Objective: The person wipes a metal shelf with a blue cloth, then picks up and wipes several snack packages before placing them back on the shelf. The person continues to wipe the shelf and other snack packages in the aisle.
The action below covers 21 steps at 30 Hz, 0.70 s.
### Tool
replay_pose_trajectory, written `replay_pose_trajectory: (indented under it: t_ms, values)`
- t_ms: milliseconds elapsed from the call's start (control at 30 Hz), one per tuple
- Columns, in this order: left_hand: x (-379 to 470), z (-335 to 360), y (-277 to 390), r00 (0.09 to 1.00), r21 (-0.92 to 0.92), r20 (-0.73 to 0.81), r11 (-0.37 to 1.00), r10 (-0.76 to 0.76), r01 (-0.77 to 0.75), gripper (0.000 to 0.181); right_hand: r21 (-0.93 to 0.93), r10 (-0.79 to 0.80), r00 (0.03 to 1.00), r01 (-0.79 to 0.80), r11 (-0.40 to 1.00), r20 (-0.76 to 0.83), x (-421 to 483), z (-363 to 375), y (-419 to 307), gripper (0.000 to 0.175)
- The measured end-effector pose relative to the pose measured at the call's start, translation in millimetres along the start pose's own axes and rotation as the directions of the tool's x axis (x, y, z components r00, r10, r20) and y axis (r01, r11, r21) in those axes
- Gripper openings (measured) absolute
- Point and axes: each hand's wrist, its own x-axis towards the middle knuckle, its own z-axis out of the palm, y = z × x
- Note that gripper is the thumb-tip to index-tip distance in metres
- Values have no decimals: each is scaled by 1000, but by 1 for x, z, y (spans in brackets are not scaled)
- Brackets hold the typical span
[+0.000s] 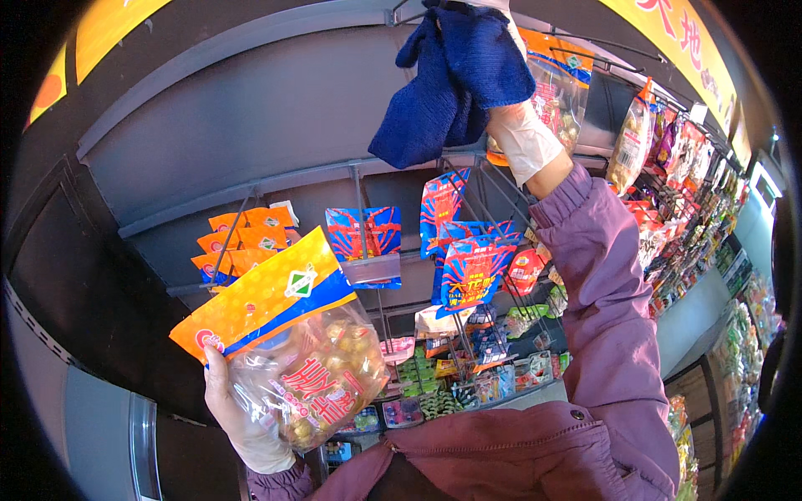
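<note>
My left hand (241, 413), in a pale thin glove, grips the lower left side of a large clear plastic snack bag (307, 369). The bag tilts; it has an orange, yellow and blue top band, red writing and golden-brown pieces inside. High up at the rack, my right hand (526, 138), gloved as well, holds a navy-blue knitted cloth (454, 84) that hangs down and hides most of the fingers. Just behind that wrist hangs a similar snack bag (567, 106). Between my arms, blue-and-red snack packets (479, 266) hang from metal display hooks (360, 213).
Smaller orange-topped packets (241, 241) hang on a hook at the left. Bare hooks (604, 59) stick out at the upper right. Many packaged snacks (677, 206) fill the right-hand rack. Lower shelves hold boxed and bagged goods (432, 388). A dark metal back panel (263, 106) spans the upper left.
</note>
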Motion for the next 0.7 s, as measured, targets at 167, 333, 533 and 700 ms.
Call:
replay_pose_trajectory:
  t_ms: [167, 333, 533, 700]
  values:
    - [-6, 14, 6, 990, -39, 103, 994, -100, 105, 50, -544, 113, 988, -152, 825, -104, -66, -24, 0, 23]
    - [-5, 26, 12, 985, 28, 142, 995, -96, 93, 53, 233, 594, 724, -682, 693, 352, -142, 34, -58, 48]
    - [2, 82, 17, 860, -40, 500, 990, -101, 139, 50, -66, 601, 711, -624, 779, 366, -148, 43, -103, 23]
    - [23, 139, 24, 821, 103, 552, 989, -144, 104, 43, -874, 163, 943, 193, 446, 292, -123, 23, -102, 15]
